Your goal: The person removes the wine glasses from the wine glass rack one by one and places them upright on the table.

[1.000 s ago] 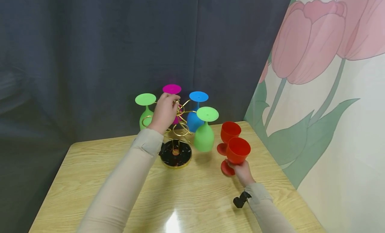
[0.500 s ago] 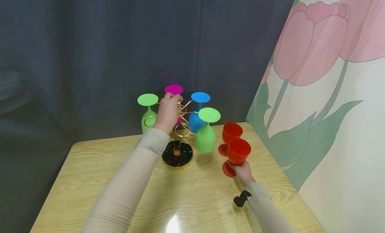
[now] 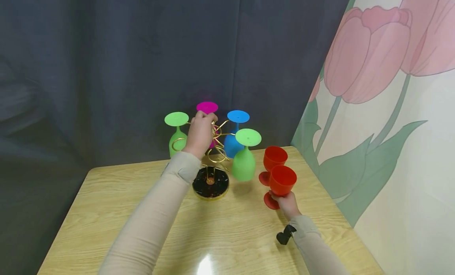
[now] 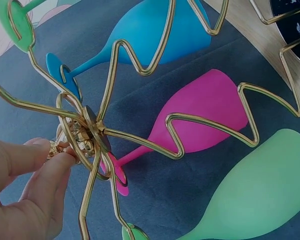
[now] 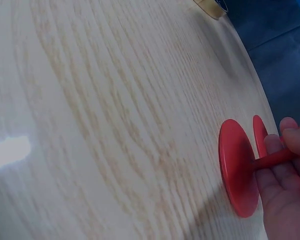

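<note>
My left hand [image 3: 201, 133] pinches the small gold knob [image 4: 57, 148] at the top of a gold wire glass rack [image 4: 172, 117]. From the rack hang upside-down goblets: a pink goblet [image 4: 202, 115], a blue goblet [image 4: 150, 32], a green goblet [image 3: 243, 163] at the right and another green goblet [image 3: 176, 118] at the left. The rack's round black base [image 3: 210, 183] stands on the table. At the right, my right hand [image 3: 287, 205] grips the stem of an upright red goblet [image 3: 282, 180], fingers wrapped round it in the right wrist view. A second red goblet [image 3: 275, 158] stands just behind.
The wooden table [image 3: 117, 212] backs onto a dark curtain [image 3: 142, 62]. On the right rises a wall [image 3: 401, 188] painted with large tulips. A black wrist device [image 3: 285, 234] sits at the right cuff.
The whole scene has shifted slightly right and down in the head view. Left hand still pinches the rack's knob; right hand keeps its grip on the red goblet's stem.
</note>
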{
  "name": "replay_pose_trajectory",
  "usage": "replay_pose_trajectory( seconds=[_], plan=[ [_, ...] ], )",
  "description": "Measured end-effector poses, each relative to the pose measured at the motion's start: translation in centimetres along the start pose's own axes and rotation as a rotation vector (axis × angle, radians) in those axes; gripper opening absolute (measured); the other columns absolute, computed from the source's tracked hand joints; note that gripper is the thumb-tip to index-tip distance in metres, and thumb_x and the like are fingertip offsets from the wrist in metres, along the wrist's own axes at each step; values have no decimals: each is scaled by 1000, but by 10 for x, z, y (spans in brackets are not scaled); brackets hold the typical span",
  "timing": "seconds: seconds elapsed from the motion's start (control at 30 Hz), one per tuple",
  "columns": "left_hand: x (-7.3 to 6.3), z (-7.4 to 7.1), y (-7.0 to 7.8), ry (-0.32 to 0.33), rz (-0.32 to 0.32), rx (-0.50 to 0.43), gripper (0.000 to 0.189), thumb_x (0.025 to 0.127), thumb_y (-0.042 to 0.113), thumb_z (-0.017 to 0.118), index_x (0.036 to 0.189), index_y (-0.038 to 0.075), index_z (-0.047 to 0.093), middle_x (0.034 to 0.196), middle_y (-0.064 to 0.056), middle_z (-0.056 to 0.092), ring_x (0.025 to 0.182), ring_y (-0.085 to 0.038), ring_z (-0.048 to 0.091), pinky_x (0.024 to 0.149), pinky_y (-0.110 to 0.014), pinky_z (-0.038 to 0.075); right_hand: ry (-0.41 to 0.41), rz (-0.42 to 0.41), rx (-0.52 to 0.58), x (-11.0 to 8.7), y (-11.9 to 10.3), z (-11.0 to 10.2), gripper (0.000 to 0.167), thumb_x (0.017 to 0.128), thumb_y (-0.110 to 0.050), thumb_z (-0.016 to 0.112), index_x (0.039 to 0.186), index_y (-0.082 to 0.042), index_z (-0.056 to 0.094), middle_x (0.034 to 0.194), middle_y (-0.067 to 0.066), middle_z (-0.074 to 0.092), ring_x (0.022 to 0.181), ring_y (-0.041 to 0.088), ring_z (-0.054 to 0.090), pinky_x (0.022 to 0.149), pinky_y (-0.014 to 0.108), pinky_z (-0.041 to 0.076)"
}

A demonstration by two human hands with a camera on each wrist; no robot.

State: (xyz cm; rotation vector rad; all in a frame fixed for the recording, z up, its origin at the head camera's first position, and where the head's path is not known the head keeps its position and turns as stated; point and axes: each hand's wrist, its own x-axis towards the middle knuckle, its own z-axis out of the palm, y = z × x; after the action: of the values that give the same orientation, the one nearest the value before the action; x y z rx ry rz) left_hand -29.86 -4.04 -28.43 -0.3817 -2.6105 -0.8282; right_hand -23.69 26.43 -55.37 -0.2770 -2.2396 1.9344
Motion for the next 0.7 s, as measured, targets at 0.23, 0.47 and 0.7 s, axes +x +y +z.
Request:
replay_pose_trajectory(
  seconds=[0.23,0.47,0.7],
  plan=[
    [1,-2,-1,-23,23,10,24,101,1,57,122,5,69,115,-19,57,105,-38,58,91,-46,51,-10,35,-28,3,3,-2,25,89,9,65,114,7,65,109,16,70,96,13,62,88,25,48],
    [2,-4,-8,-59,88,-35,23,100,-3,56,120,2,68,110,-18,54,98,-33,58,87,-40,53,-15,37,-54,5,3,-2,30,90,7,67,120,9,62,110,16,71,96,13,63,92,30,49],
    [4,-8,-18,-140,102,-140,23,103,-1,52,120,3,66,109,-15,49,93,-29,57,74,-35,53,-38,52,-34,0,-12,-2,31,90,10,66,120,11,61,112,22,70,96,13,63,89,25,48]
  ],
)
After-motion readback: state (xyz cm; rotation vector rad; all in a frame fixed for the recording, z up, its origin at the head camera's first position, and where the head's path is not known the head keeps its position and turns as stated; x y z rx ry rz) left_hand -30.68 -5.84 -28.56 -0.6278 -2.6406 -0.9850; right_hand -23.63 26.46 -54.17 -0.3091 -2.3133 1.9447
